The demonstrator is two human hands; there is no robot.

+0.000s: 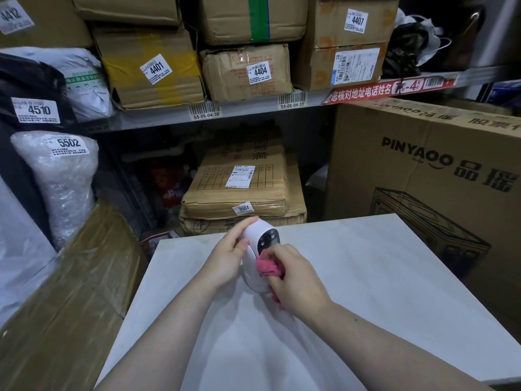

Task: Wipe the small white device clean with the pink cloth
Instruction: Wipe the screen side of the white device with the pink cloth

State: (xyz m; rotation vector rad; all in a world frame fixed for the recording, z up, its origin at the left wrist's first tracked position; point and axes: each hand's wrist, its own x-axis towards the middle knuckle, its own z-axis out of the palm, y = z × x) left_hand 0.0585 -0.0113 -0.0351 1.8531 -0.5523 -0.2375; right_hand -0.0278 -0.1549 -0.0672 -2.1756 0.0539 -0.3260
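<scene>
Both forearms are reaching in from the bottom edge over the white table.

Right hand is clutching the pink cloth, fingers curled round it. It is pressing the bunched cloth against the lower front of the small white device. A tail of cloth is hanging out under the palm.

Left hand is gripping the device's left side. The thumb is lying on the near face and one finger is stretching along the top edge.

Device is sitting with its lower end on the table, near the far edge and about midway across. Its dark panel with small round lenses is facing up toward the camera. Cloth is covering the panel's lower end.

Just beyond the table, a flat brown parcel tagged 3507 is lying on the lower level.

To the right, a large carton printed PINYAOO is standing close beside the table.

To the left, a bubble-wrapped parcel tagged 5502 is standing upright.

Farthest back, the shelf is carrying cardboard boxes tagged 4401, 4404 and 4407.
</scene>
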